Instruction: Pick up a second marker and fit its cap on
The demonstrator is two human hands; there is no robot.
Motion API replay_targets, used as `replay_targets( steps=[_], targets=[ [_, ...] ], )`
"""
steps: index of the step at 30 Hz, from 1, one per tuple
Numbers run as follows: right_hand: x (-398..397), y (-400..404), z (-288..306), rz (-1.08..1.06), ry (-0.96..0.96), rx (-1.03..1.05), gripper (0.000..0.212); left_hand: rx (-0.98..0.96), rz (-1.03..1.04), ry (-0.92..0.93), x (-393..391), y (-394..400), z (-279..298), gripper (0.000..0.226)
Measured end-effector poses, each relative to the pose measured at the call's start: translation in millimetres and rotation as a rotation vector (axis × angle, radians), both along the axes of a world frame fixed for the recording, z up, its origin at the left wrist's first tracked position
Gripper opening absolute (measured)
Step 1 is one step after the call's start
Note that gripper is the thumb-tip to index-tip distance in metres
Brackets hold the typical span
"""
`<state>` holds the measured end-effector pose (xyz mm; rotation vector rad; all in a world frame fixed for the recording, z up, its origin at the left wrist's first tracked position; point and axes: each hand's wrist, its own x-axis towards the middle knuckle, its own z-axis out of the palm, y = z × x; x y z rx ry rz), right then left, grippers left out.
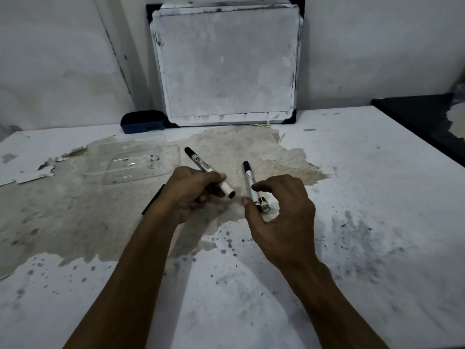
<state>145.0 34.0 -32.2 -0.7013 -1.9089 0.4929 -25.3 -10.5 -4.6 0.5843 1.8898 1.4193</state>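
Firstly, head view, taken line by line.
Left hand (191,192): curled round a white-barrelled marker with a black cap (208,172), thumb laid along the barrel, remaining fingers wrapped underneath.
Held marker: raised off the worn white table (377,197), capped end pointing toward 11 o'clock, blunt black rear end toward 5 o'clock, just short of the other hand's thumb tip.
Right hand (284,212): fingers loosely bent and spread in a wide C, gripping nothing; index tip over the barrel of a second white marker with a black cap (249,180), contact impossible to judge.
Second marker: lying on the bare brown patch of the table at centre, cap toward 12 o'clock, lower end hidden behind the thumb.
Small dark-and-silver cylindrical piece (264,204): beside the second marker's lower end, inside the curve of the right hand; kind not clear.
Thin black stick-like object (153,200): at 9 o'clock of the left wrist, mostly hidden.
Clear plastic tray (136,163): flat on the table at 10 o'clock of the left hand, near but apart.
Smudged whiteboard with black corner pieces (226,64): at 12 o'clock, propped against the wall.
Dark blue eraser block (143,121): touching the whiteboard's lower left corner.
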Motion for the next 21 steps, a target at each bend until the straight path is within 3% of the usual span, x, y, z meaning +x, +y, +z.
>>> replay_targets(
  steps=[5,11,21],
  targets=[
    [-0.4,-0.5,-0.4,-0.011,0.008,0.047,0.03,0.191,-0.045,-0.15,5.7,-6.2,12.5,0.023],
    [0.2,-1.5,0.7,-0.021,0.066,0.062,0.033,0.211,-0.103,-0.163,20.0,-7.0,19.8,0.023],
    [-0.4,-2.3,1.2,-0.028,0.141,0.104,0.02,0.227,-0.124,-0.187,24.1,-9.5,17.8,0.022]
  ],
)
